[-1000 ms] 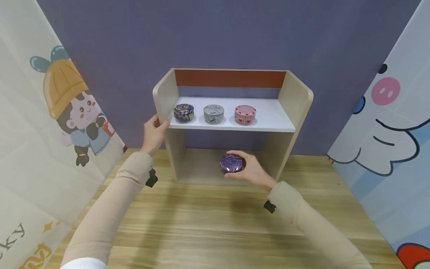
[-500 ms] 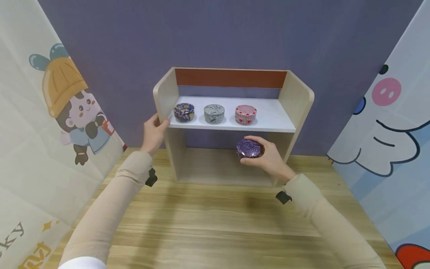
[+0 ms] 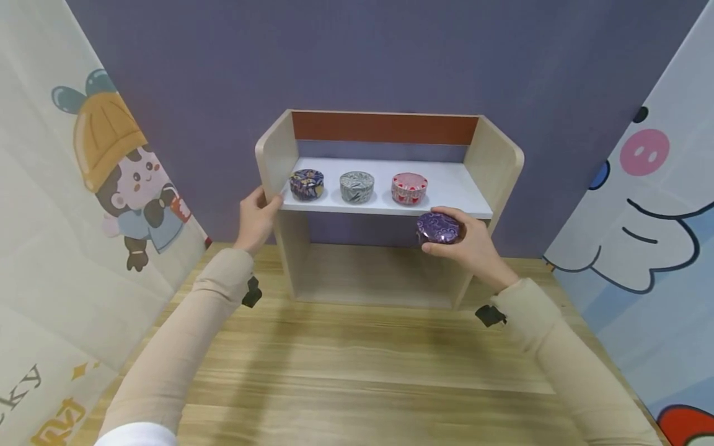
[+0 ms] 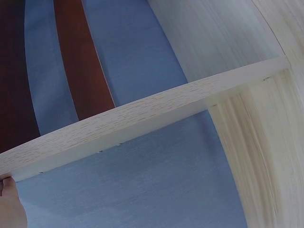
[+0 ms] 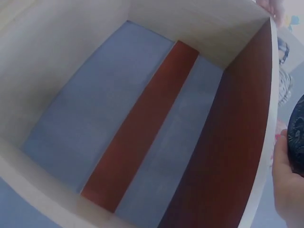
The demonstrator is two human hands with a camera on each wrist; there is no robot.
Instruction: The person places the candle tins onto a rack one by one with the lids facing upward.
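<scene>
My right hand [image 3: 476, 251] grips a round purple tin [image 3: 438, 228] with a swirl-patterned lid, thumb on the near side and fingers on the far side. The tin is in the air, just in front of the white upper shelf's [image 3: 446, 186] front edge near its right end; the right wrist view shows only part of it. On that shelf stand a dark blue floral tin [image 3: 306, 185], a grey-green leaf-patterned tin [image 3: 357, 188] and a pink-red tin [image 3: 409, 189], apart in a row. My left hand [image 3: 256, 222] holds the small shelf unit's left side panel [image 3: 273, 158] by its front edge.
Pale wooden side panels, the right one [image 3: 499, 164] included, and a reddish-brown back rail [image 3: 385, 127] bound the upper level. Below lies the wooden bottom board [image 3: 368, 272]. The unit stands on a wood-grain table [image 3: 357, 371] against a blue-grey backdrop [image 3: 385, 56].
My right hand has lifted the purple tin from low in the bottom compartment, up and to the right, to the upper shelf's front edge. The left hand stays in place.
</scene>
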